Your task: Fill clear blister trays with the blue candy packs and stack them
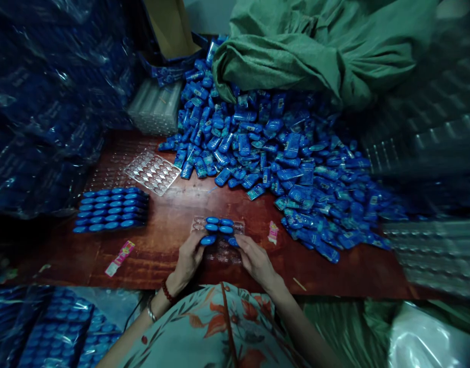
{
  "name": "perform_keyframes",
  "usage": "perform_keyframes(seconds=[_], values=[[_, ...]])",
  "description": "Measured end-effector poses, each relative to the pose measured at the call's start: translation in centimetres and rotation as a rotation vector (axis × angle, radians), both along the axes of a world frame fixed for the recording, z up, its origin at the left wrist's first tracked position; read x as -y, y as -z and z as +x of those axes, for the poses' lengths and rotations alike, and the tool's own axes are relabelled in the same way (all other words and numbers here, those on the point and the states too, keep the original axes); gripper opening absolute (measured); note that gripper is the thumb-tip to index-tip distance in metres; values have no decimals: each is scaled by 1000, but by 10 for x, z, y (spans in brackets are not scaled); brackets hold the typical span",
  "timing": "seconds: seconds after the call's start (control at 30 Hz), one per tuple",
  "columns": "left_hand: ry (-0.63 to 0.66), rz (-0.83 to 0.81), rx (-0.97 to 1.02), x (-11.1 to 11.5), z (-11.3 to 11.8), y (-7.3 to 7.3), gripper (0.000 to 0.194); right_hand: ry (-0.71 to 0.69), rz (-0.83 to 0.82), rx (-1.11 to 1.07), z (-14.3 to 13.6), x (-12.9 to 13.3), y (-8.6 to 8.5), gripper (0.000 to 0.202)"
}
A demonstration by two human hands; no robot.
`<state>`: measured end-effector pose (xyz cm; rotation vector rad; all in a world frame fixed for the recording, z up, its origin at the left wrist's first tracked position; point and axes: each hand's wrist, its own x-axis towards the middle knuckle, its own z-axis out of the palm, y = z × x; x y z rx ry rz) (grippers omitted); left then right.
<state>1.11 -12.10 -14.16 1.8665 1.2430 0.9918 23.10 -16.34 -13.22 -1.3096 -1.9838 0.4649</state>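
Observation:
A clear plastic blister tray (222,255) with rows of oval hollows lies on the table in front of me. Several glossy blue oval packs (212,227) fill the middle of its far rows. My left hand (190,255) pinches a blue oval pack (208,239) over the tray's left half. On the other side, my right hand (257,258) has its fingers closed on another blue oval pack (231,240), partly hidden by the fingertips. Both packs are level with the nearer rows; whether they touch the tray I cannot tell.
A large heap of blue packs (258,138) covers the back and right, under a green cloth sack (296,56). A stack of filled trays (110,208) stands left, near an unfilled tray (153,171). Pink wrappers (273,233) lie on the reddish table (162,260).

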Motion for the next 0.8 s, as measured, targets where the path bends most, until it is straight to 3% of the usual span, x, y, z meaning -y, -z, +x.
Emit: perform_keyframes(seconds=[0.1,0.3,0.5,0.63,0.8], values=[[93,132,-122,1,-10,4,28,-48,19,49,2,0,-5,42],[128,247,-220,-1,-20,5,33,-105,35,164,0,-8,-10,38],[231,223,-333,-10,-11,-3,32,-71,-78,484,-11,-17,-33,31],[279,124,-475,-17,-4,-14,30,-137,-159,619,-25,-26,-54,29],[222,129,-501,-15,-6,-8,30,-75,-208,697,-41,-28,-57,28]])
